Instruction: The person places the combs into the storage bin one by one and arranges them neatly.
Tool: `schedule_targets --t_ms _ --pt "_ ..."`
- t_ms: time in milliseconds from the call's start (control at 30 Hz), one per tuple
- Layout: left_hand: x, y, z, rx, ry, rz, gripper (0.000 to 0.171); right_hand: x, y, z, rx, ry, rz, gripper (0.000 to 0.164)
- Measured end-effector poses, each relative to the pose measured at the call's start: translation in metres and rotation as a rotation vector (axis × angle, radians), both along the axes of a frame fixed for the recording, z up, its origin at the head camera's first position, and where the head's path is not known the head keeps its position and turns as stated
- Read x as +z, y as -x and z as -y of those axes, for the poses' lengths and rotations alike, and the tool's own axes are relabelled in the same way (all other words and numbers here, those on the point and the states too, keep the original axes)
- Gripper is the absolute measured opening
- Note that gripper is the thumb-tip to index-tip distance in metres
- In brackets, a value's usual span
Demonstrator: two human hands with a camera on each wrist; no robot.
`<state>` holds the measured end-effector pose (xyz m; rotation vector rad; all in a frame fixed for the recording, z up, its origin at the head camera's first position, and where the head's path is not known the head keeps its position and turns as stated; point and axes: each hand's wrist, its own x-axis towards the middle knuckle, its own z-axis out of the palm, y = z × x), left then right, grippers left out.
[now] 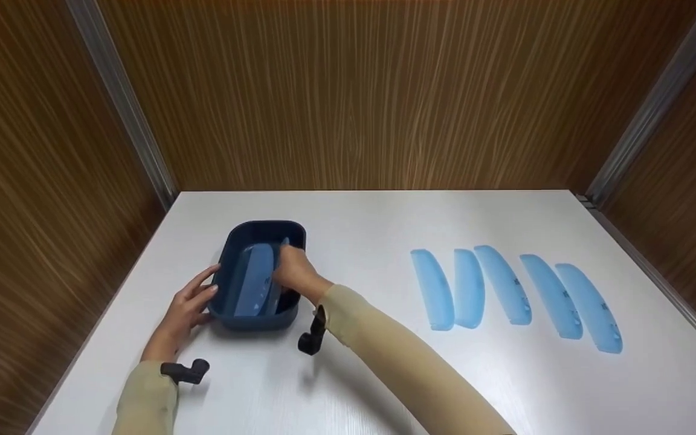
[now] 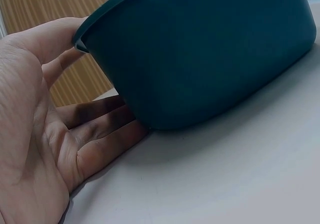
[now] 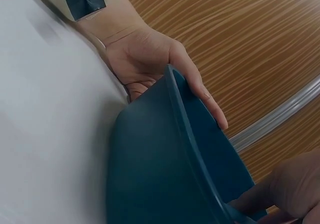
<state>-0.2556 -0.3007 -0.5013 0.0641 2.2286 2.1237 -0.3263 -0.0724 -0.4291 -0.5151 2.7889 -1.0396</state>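
Note:
A dark blue oblong basin point(image 1: 257, 323) stands on the left part of the white table. Against its left side rests my left hand point(image 1: 186, 308), fingers spread and fairly straight; in the left wrist view some fingers reach the rim and others touch low on the wall. My right hand point(image 1: 296, 270) is inside the basin at its right, fingers curled on a narrow blue curved strip point(image 1: 273, 299) whose tip shows above the hand. Next to it a similar wider blue piece point(image 1: 255, 275) with small dark marks lies in the basin. My right fingertips are hidden.
Several light blue translucent crescent-shaped pieces point(image 1: 469, 287) lie in a slanted row on the right of the table point(image 1: 360, 229). Wood-grain panels point(image 1: 354, 96) rise behind and at both sides, with metal strips point(image 1: 127, 96) at the corners.

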Motion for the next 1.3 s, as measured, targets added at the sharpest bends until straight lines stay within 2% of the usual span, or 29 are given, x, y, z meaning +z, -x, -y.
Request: schedule_targets --t_ms 133,267,433,567,667,900,1167,1300 --pt "-0.001 0.0 -0.002 0.003 0.001 -0.008 0.055 -0.001 0.0 0.0 -0.008 -0.045 -0.014 0.013" --pt "-0.002 0.0 -0.002 -0.005 -0.008 0.002 0.056 -0.001 -0.003 -0.001 -0.012 -0.065 -0.019 0.026" --pt "-0.003 0.0 -0.002 0.001 -0.003 0.005 0.056 0.003 -0.007 -0.005 0.006 -0.055 -0.094 0.044" --pt "-0.002 0.001 -0.001 0.003 0.009 0.009 0.057 0.006 -0.009 -0.009 0.013 -0.063 -0.143 0.043" --pt "-0.001 0.001 0.0 0.004 0.024 0.011 0.057 0.007 -0.009 -0.011 0.01 -0.044 -0.139 0.042" --pt "0.002 0.001 0.001 0.004 0.029 -0.005 0.056 0.007 -0.011 -0.02 0.001 0.084 -0.118 0.038" --pt "0.001 0.001 0.0 0.004 0.017 -0.012 0.056 0.01 -0.017 -0.031 -0.01 0.331 0.069 0.039" --pt "0.0 0.001 0.0 0.007 0.018 -0.008 0.054 0.011 -0.019 -0.04 -0.011 0.363 0.051 0.036"
